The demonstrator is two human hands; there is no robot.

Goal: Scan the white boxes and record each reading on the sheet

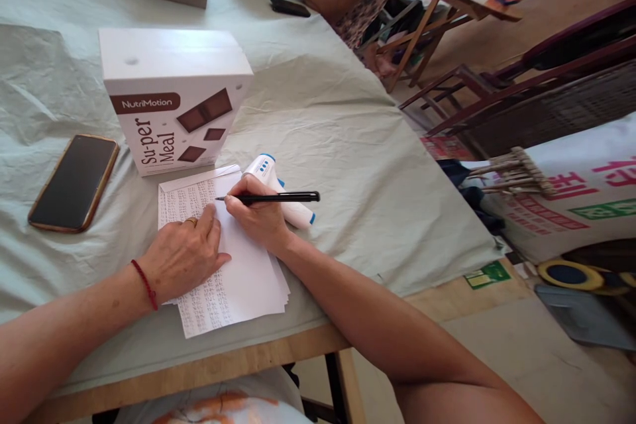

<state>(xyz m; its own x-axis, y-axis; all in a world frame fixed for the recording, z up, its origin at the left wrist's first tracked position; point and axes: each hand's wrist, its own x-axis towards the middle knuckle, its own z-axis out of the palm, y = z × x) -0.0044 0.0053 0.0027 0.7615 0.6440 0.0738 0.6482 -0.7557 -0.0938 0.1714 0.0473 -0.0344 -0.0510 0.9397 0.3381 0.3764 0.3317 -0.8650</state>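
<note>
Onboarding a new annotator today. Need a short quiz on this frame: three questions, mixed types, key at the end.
1. What is the right hand holding over the paper?
2. True or false: the phone leans against the white box.
3. Where does the left hand rest?
A) On the white box
B) On the paper
C) On the phone

Key:
1. A black pen.
2. False: it lies flat on the cloth, apart from the box.
3. B
</note>
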